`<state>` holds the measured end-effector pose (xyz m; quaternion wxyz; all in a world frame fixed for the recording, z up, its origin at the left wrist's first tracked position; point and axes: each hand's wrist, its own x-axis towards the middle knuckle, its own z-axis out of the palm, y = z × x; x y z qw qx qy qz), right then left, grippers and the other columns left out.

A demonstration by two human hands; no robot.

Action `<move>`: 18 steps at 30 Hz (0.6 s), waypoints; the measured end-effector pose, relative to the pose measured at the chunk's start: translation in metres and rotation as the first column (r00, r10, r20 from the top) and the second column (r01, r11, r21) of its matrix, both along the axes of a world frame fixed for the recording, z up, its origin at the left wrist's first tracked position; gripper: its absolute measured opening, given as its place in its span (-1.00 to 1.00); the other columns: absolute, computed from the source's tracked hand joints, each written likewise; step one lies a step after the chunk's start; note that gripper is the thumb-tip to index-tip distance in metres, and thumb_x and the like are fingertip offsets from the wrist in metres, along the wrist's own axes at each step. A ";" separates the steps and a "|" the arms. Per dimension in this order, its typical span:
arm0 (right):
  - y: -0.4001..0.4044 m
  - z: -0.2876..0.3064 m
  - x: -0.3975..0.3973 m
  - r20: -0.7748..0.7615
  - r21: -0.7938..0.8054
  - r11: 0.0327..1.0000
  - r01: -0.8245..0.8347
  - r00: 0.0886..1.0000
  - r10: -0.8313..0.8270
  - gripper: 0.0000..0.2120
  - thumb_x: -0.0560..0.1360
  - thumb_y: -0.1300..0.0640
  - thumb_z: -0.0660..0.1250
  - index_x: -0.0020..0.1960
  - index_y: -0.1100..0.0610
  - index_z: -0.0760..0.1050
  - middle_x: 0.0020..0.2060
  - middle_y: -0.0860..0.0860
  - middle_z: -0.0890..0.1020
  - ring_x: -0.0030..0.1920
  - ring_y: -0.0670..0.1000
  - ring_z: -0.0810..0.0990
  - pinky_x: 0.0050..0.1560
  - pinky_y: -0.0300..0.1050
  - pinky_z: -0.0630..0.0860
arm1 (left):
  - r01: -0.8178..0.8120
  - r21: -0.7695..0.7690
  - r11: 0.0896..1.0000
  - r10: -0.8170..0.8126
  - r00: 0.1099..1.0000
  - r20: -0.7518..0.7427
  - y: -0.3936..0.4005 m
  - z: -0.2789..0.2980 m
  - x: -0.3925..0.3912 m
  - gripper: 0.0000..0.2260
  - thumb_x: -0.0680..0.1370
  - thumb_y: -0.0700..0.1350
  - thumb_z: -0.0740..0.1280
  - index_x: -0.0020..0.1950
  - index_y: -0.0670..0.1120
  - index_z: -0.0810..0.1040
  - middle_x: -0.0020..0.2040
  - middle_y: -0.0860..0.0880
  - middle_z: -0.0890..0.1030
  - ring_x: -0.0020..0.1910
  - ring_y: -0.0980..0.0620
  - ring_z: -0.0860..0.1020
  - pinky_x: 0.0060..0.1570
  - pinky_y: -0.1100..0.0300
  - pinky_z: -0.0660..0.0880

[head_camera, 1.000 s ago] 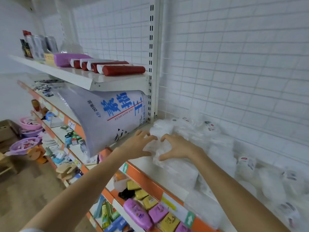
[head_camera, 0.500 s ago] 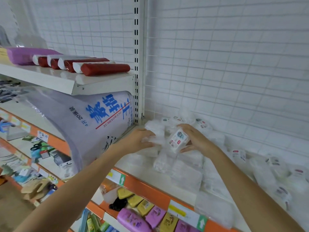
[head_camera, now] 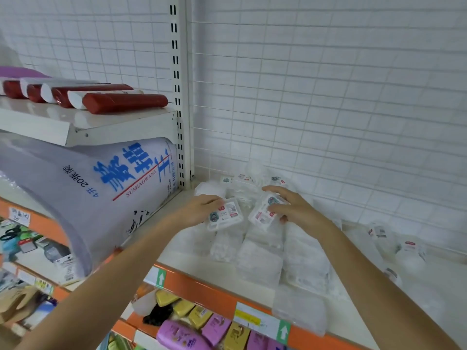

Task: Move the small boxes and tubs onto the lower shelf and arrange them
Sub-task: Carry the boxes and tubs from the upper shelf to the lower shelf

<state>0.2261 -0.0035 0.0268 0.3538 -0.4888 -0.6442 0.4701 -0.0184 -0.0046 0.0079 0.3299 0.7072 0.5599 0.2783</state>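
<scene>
A heap of small clear plastic boxes and tubs with white contents lies on the white shelf (head_camera: 177, 251) with an orange front edge. My left hand (head_camera: 199, 208) grips one small clear box with a red and white label (head_camera: 227, 214) at its left end. My right hand (head_camera: 294, 209) holds a second labelled box (head_camera: 261, 214), fingers curled over its top. Both boxes sit just above the pile, side by side. More labelled boxes (head_camera: 242, 179) lie behind the hands near the wire-grid back wall, and round tubs (head_camera: 410, 251) lie to the right.
A big lavender sack with blue writing (head_camera: 96, 198) leans on the shelf's left, under an upper shelf (head_camera: 83, 127) carrying red tubes (head_camera: 123, 102). A slotted upright post (head_camera: 180, 97) stands behind. Below the orange edge, purple and yellow soap packs (head_camera: 199, 324) fill the lower shelf.
My left hand has taken hold of a labelled box, and my right hand's box has turned and shifted right. The camera moved closer and rightward along the shelf.
</scene>
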 end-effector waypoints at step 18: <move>0.022 -0.021 -0.047 0.549 0.060 0.980 -0.188 0.826 0.125 -0.50 0.37 -0.10 0.45 0.25 -0.03 0.41 0.18 -0.07 0.43 0.24 -0.05 0.40 0.15 -0.24 0.35 | 0.050 0.057 0.997 -0.028 0.940 -0.339 -0.020 -0.016 -0.033 -0.38 0.46 -0.03 0.41 0.43 -0.14 0.24 0.31 -0.06 0.33 0.20 0.04 0.36 0.18 0.25 0.31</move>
